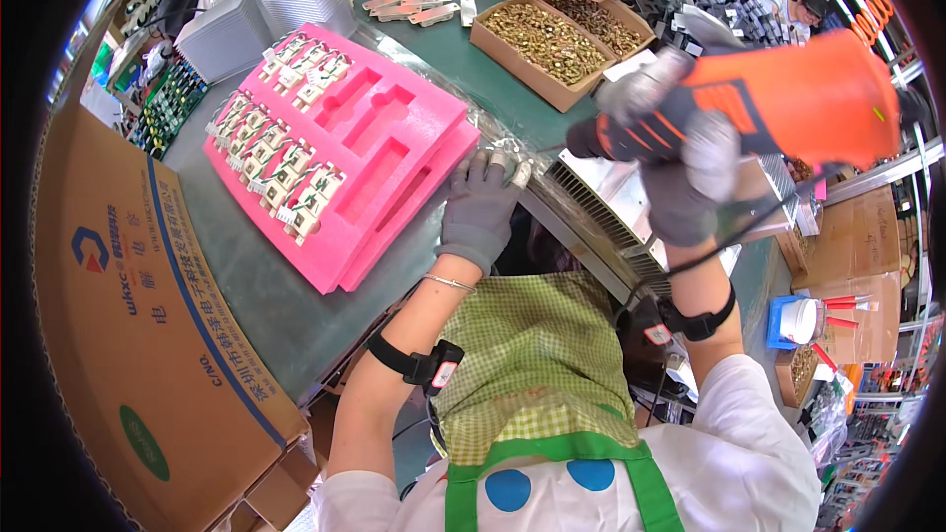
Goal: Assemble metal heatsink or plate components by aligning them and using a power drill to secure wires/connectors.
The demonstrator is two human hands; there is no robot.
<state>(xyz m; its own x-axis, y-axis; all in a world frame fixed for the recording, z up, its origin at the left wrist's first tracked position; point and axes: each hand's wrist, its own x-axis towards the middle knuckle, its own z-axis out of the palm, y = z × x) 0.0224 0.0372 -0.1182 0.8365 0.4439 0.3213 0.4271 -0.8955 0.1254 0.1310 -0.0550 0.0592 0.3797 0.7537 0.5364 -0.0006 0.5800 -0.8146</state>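
drill (823, 94), orange with a dark nose, is held above a finned metal block (609, 189) at the bench edge. right hand (682, 187): gloved fingers closed round the drill's dark section, presumably to carry its weight; blur hides finger detail. nose points left, apart from the left hand. left hand (483, 205): fingers extended, no object visible in the grasp, beside the pink foam tray (434, 128); possibly a brace, though contact cannot be confirmed. white parts (264, 156) sit in tray cut-outs, probably to keep them separated. fastener box (522, 72) stands beyond, apparently within reach.
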